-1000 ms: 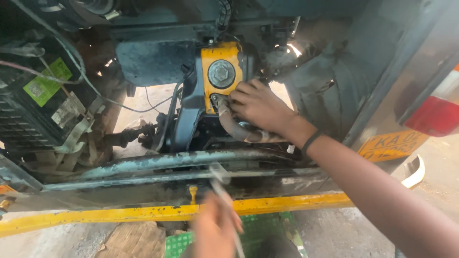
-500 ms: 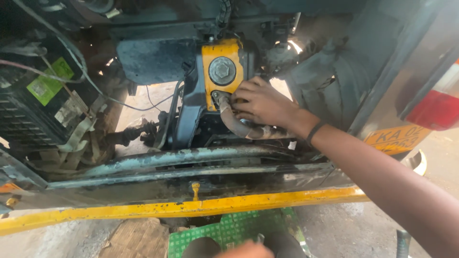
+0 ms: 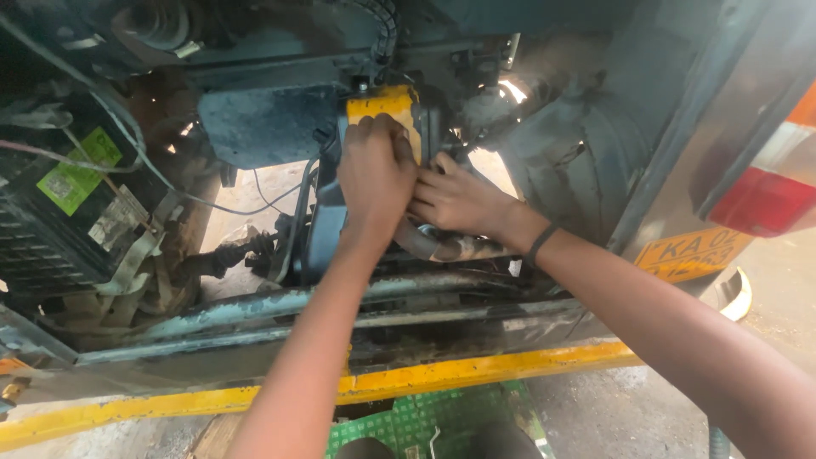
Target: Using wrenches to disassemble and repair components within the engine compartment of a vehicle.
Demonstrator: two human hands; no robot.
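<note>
Under the vehicle, left hand [image 3: 376, 174] covering yellow housing [image 3: 387, 105], right hand [image 3: 459, 202] beside

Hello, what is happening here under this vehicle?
A person reaches with both bare hands into the underside of a vehicle. The left hand covers a yellow part mounted in the middle. The right hand rests beside it, above a curved metal pipe. A yellow bar runs across below the arms.
</note>
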